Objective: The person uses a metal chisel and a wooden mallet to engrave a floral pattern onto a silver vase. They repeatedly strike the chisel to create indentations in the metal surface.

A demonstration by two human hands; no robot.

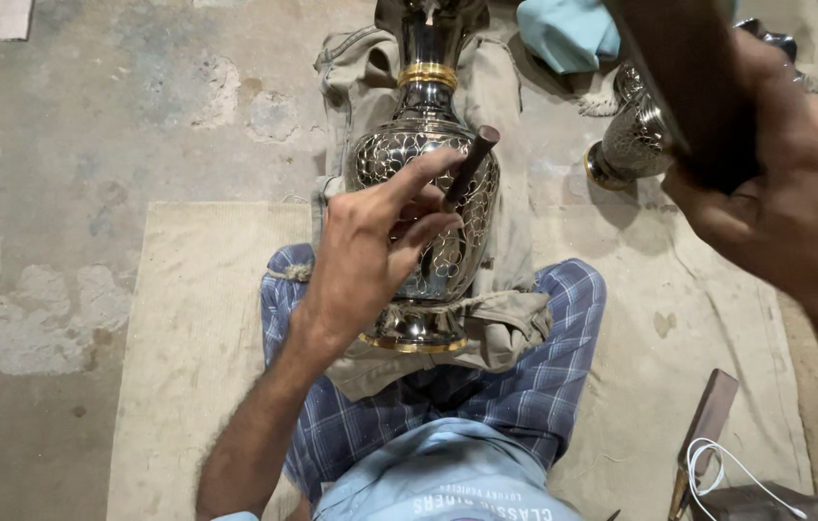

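Vase [425,154]: glossy dark metal w/ engraved pattern, polished brass bands. Punch [470,166] looks matt, dark metal. Cloth [505,328] under vase rough khaki; floor [90,116] rough, patchy concrete.

No pkgs, labels, signs or screens in view. Only print: white lettering on the light-blue shirt [447,473], bottom centre, seen upside down.

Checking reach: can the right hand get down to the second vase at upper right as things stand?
Probably not freely: the right hand is shut on a dark wooden block, raised above the second vase.
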